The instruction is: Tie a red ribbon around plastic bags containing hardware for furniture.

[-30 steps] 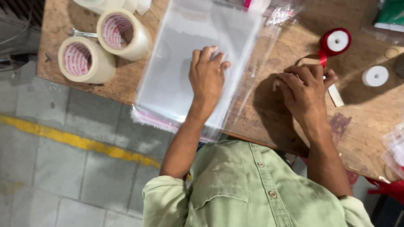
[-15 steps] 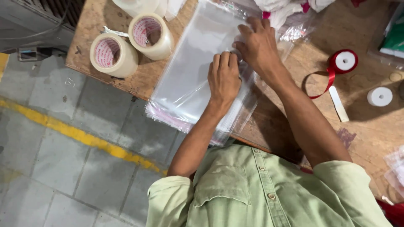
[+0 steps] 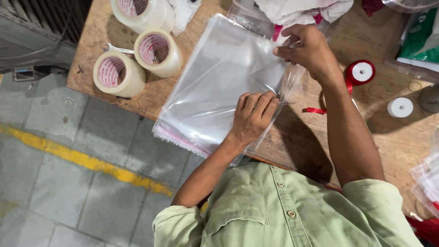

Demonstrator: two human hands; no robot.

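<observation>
A stack of clear plastic bags (image 3: 215, 87) lies on the wooden table (image 3: 393, 137), hanging a little over its near edge. My left hand (image 3: 253, 116) presses flat on the stack's right side, fingers spread. My right hand (image 3: 307, 49) is farther back, pinching the top bag's right edge between thumb and fingers and lifting it slightly. A white cloth bundle with pink trim (image 3: 302, 10) sits just behind my right hand.
Three rolls of tape (image 3: 137, 55) stand at the table's left corner. A red ribbon spool (image 3: 360, 72) with a loose end, and a small white spool (image 3: 400, 107), lie to the right. A green packet (image 3: 418, 39) is at the far right. Grey floor with a yellow line (image 3: 82, 160) is below.
My right hand left the ribbon area, crossed to the bags and took hold of the top bag's edge, now lifting it. My left hand slid toward the stack's right side.
</observation>
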